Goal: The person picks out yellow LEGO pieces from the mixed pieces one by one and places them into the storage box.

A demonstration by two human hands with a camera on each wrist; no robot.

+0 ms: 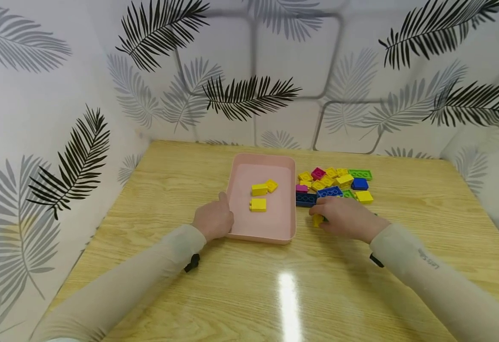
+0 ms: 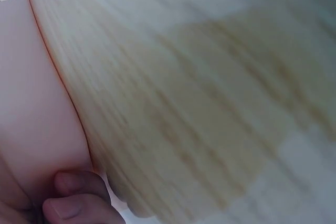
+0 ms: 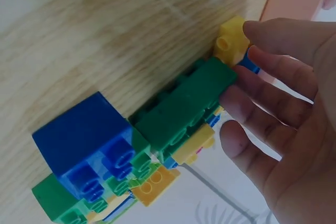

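Observation:
A pink tray (image 1: 262,233) stands on the table with several yellow bricks (image 1: 258,205) inside. At its near left corner my left hand (image 1: 213,219) grips the wall; in the left wrist view curled fingertips (image 2: 79,203) show against the pink side. Right of the tray, my right hand (image 1: 345,218) pinches a small yellow brick (image 3: 231,41) between thumb and forefinger, low over the table. Its other fingers lie beside a long green brick (image 3: 186,106), largely hidden by the hand in the head view. A big blue brick (image 3: 86,140) is nearby.
Behind my right hand lies a pile of loose toy bricks: yellow ones (image 1: 344,180), a magenta one (image 1: 318,173), a green one (image 1: 360,174) and blue ones (image 1: 329,191). A leaf-patterned wall (image 1: 253,121) borders the wooden table (image 1: 181,175) at the back.

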